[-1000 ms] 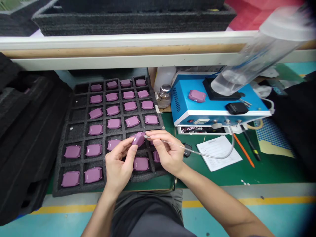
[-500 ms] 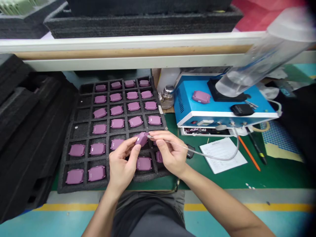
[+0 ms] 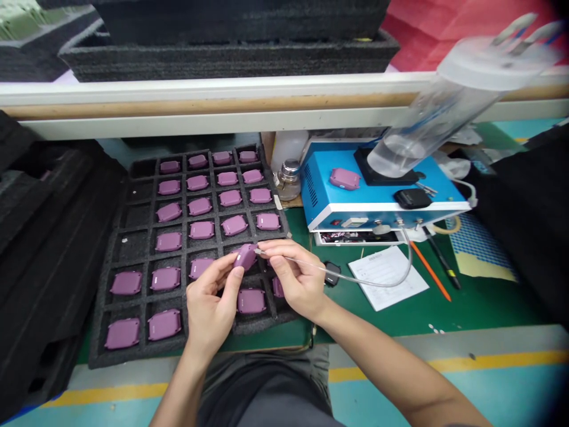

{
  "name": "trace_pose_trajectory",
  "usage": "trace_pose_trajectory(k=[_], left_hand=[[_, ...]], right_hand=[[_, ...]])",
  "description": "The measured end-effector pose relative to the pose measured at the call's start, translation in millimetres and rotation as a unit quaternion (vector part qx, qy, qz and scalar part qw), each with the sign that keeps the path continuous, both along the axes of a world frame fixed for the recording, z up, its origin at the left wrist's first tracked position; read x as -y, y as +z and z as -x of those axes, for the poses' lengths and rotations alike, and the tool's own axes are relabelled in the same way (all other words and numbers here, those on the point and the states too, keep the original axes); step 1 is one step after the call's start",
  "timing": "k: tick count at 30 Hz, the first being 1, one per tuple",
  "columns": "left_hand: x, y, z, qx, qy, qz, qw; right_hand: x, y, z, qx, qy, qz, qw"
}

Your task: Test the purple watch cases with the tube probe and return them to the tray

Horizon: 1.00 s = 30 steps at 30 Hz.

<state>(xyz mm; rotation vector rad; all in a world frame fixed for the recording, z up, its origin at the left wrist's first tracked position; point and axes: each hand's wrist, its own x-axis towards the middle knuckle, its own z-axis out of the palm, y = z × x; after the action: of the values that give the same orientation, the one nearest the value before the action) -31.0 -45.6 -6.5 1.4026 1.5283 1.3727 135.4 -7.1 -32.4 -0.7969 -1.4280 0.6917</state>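
Casings (image 3: 169, 241) in tray (image 3: 137, 216), paper (image 3: 387, 280) before machine (image 3: 373, 196)

Even, fairly bright light where I grip, blur and gloom farther out.
Left of the blue box (image 3: 377, 194), my left hand (image 3: 212, 299) and right hand (image 3: 299, 283) look crisp; above it, the clear cylinder (image 3: 429, 127) catches glare and stretches, blurred, toward its top; print on the white paper (image 3: 386, 265) before it is unreadable; far left of it, the black foam stack (image 3: 48, 249) is dim.
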Motion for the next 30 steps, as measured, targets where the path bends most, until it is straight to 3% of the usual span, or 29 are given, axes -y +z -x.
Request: trace_pose_trajectory(k=[23,27,30], left_hand=[[0.8,-1.1,-5.2,0.037,-0.009,0.023,0.999],[10.8,10.1,-6.6,0.02,-0.025,0.029,0.999],[12.5,29.3,23.2,-0.092,0.032,-0.006,0.995]], right_hand=[[3.6,-6.7,-3.2,0.01,0.01,0.018,1.0],[16.4,-10.9,-4.0,-0.014,-0.004,0.031,0.999],[22.8,-12.5,-2.2,-0.05,-0.027,0.044,0.997]])
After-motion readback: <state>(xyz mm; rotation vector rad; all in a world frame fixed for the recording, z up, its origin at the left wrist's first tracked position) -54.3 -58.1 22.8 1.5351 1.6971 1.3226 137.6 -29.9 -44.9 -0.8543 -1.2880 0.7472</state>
